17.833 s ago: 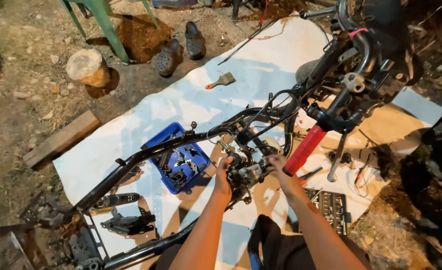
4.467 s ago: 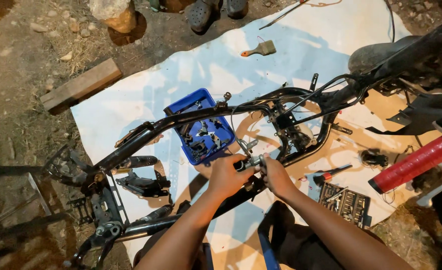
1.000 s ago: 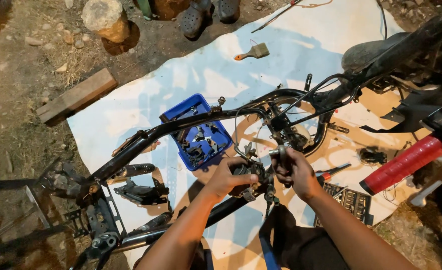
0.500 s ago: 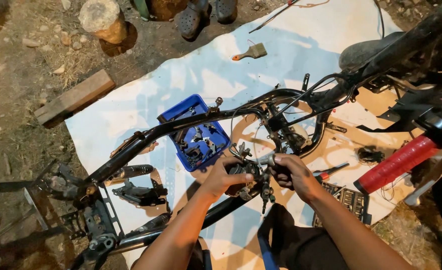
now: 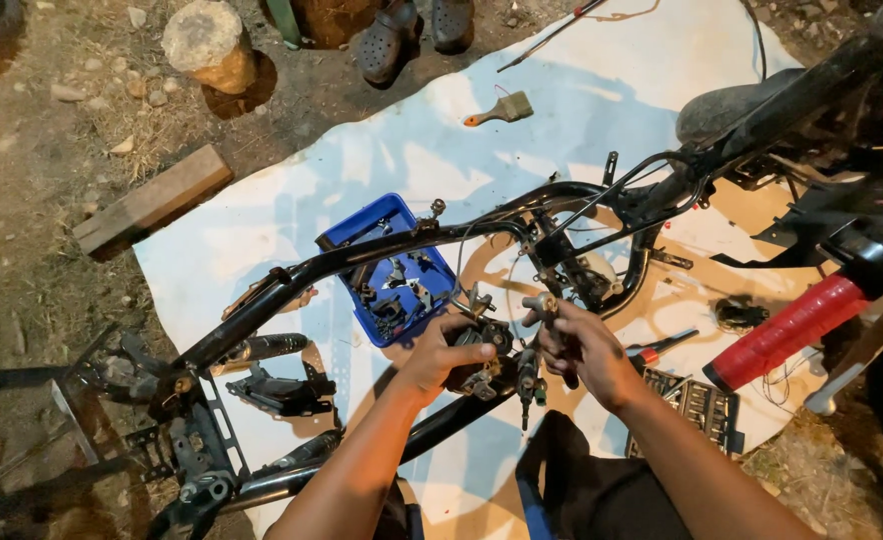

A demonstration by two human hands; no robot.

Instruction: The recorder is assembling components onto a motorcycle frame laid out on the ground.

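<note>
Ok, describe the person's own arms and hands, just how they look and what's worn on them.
Both arms are bare along all that shows: no sleeves come into view. The left hand and right hand wear no gloves, and no watch, ring or wristband can be seen. Each forearm runs in from the bottom edge of the picture. Dark clothing shows below, between the arms.

Dirt ground (image 5: 32, 250) with white sheet (image 5: 382, 150) spread over it. On sheet — blue parts tray (image 5: 362, 225), paintbrush (image 5: 502, 108), socket set (image 5: 702, 405), screwdriver (image 5: 662, 347). On bare dirt — wood block (image 5: 152, 200), stone (image 5: 207, 42), dark shoes (image 5: 412, 30).
</note>
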